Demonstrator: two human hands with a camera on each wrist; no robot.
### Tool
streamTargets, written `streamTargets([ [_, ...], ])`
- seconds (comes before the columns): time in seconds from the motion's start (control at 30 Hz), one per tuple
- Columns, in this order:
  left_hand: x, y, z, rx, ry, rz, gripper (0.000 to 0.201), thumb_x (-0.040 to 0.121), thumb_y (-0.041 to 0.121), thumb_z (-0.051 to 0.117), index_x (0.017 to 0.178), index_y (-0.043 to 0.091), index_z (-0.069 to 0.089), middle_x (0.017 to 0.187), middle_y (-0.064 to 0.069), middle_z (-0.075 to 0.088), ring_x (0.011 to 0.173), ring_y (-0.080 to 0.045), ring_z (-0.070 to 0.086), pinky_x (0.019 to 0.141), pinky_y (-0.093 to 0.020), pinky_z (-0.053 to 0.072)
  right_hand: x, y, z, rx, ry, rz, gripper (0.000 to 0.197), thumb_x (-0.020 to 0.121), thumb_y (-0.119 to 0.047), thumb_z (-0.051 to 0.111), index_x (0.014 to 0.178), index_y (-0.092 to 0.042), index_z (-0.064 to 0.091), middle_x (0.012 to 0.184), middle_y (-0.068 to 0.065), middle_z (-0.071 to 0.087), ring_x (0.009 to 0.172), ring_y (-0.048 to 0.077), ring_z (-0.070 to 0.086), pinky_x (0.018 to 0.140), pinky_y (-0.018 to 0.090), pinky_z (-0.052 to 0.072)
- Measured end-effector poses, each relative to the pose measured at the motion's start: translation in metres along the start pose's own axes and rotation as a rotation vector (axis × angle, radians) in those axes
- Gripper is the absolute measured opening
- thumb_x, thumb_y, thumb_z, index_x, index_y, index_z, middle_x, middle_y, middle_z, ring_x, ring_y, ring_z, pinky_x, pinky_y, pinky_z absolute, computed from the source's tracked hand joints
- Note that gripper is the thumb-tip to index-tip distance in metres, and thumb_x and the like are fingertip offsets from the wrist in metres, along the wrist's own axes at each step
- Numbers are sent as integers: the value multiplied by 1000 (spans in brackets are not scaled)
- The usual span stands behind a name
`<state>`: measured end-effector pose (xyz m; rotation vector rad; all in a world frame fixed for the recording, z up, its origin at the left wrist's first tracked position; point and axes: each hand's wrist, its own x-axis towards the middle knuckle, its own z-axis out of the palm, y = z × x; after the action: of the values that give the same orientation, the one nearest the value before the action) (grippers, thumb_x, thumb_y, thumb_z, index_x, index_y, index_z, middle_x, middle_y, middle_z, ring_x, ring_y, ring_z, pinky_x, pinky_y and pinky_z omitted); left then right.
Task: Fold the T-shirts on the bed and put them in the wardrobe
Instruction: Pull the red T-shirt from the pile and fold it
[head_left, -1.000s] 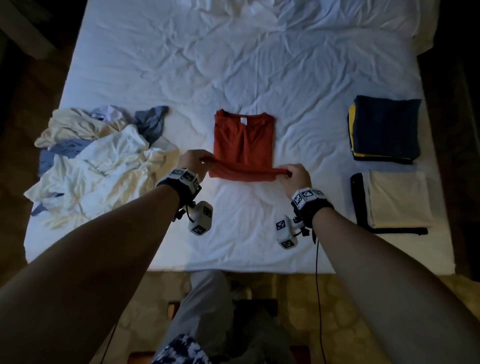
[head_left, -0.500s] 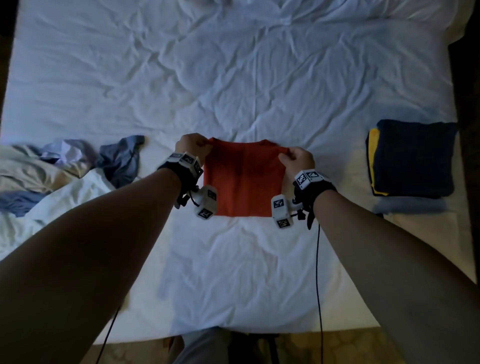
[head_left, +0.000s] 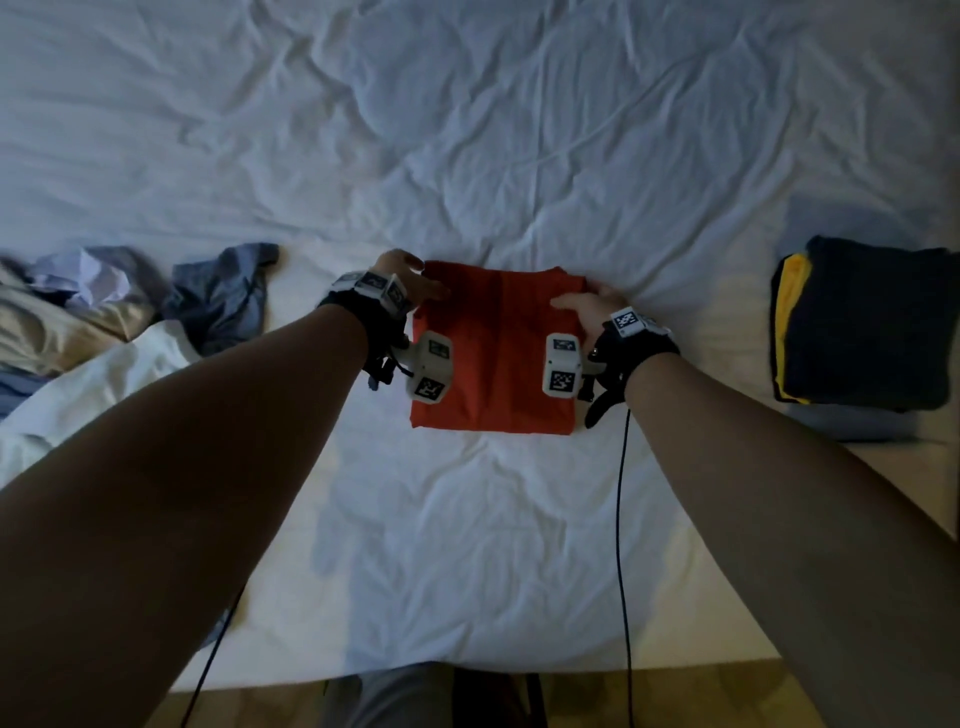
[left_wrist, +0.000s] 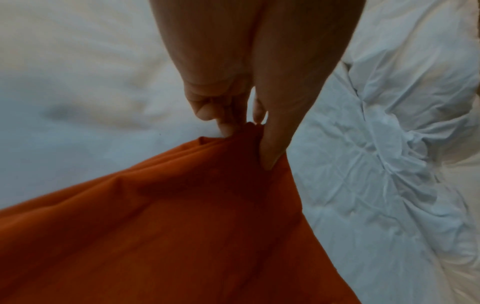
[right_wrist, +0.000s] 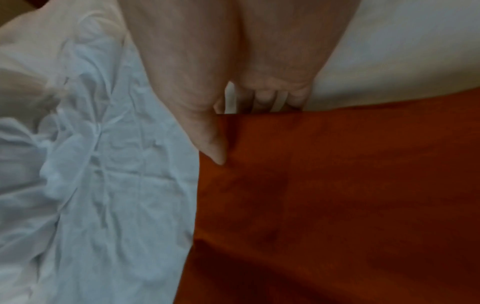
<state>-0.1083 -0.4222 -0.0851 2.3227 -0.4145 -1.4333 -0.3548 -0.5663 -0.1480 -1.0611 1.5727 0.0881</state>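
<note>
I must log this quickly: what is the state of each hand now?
Left hand: closed, pinching a far corner of the folded orange-red cotton T-shirt.
Right hand: closed, gripping the other far corner.

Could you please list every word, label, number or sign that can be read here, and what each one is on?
No readable words or numbers in any view.
Wrist-camera housings and, wristbands and: black-and-white square marker patterns only, no text.
Orange T-shirt, folded stack, bed sheet: no print or label visible.
</note>
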Motion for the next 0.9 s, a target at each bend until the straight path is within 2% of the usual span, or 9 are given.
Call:
streamTargets([
  [0.03, -5, 1, -3, -4, -19, 3, 55, 77, 19, 80, 126, 9, 57, 114, -15, 64, 95, -28, 63, 70, -30, 46, -15, -3, -2, 11, -28, 20, 75, 35, -35, 91, 106, -26, 70, 96, 5, 75, 88, 33, 72, 81, 55, 57],
  [0.1, -21, 3, -7, 1, -42, 21, 49, 77, 13, 79, 122, 9, 62, 110, -13, 66, 98, -29, 64, 73, -29, 46, -76, -26, -2, 24, -43, 17, 41, 60, -22, 84, 99, -17, 73, 91, 10, 76, 82, 30, 74, 76, 51, 60],
  [0.2, -53, 9, -10, 45, -86, 60, 46, 79, 11, 76, 123, 10, 62, 109, -12, 64, 103, -29, 62, 76, -28, 45, -130, -28, -17, 75, -47, -2, 14, 83, -4, 70, 96, -7, 69, 83, 12, 73, 60, 18, 71, 54, 25, 55],
  [0.33, -99, 14, -9, 108, -125, 125, 46, 82, 9, 74, 125, 9, 59, 123, -15, 60, 113, -31, 58, 88, -33, 48, -173, -8, -42, 106, -3, -3, 15, 83, -2, 70, 95, -12, 68, 93, 9, 72, 78, 22, 69, 61, 24, 57],
  [0.43, -137, 22, 0, 93, -163, 134, 44, 84, 8, 71, 126, 10, 57, 122, -15, 57, 108, -30, 57, 94, -41, 51, -195, 15, -66, 9, 6, 25, 31, 68, -18, 80, 98, -17, 71, 104, 9, 73, 93, 27, 70, 83, 37, 57],
  [0.53, -176, 33, 13, 103, -187, 144, 39, 85, 9, 69, 123, 12, 58, 109, -10, 55, 97, -23, 53, 75, -35, 53, -227, 29, -92, -5, 30, 28, 34, 74, -18, 77, 108, -18, 69, 105, 5, 70, 92, 24, 66, 63, 27, 45],
  [0.67, -223, 55, 38, 148, -203, 180, 39, 84, 11, 71, 120, 10, 59, 106, -14, 59, 91, -25, 56, 65, -30, 50, -265, 41, -138, -13, 105, -23, 30, 76, -17, 76, 105, -19, 67, 85, 0, 64, 74, 18, 58, 59, 25, 40],
  [0.8, -265, 86, 74, 147, -215, 239, 39, 83, 7, 71, 121, 9, 59, 104, -12, 58, 92, -25, 55, 67, -30, 50, -278, 65, -195, -31, 147, -104, 45, 67, -24, 78, 111, -14, 69, 105, 9, 70, 98, 29, 66, 90, 40, 53],
  [0.9, -292, 110, 109, 148, -224, 270, 39, 84, 7, 70, 121, 10, 58, 106, -9, 58, 96, -23, 56, 69, -29, 51, -293, 81, -243, 20, 161, -154, 32, 75, -15, 76, 106, -12, 70, 103, 13, 70, 99, 30, 66, 93, 40, 52],
])
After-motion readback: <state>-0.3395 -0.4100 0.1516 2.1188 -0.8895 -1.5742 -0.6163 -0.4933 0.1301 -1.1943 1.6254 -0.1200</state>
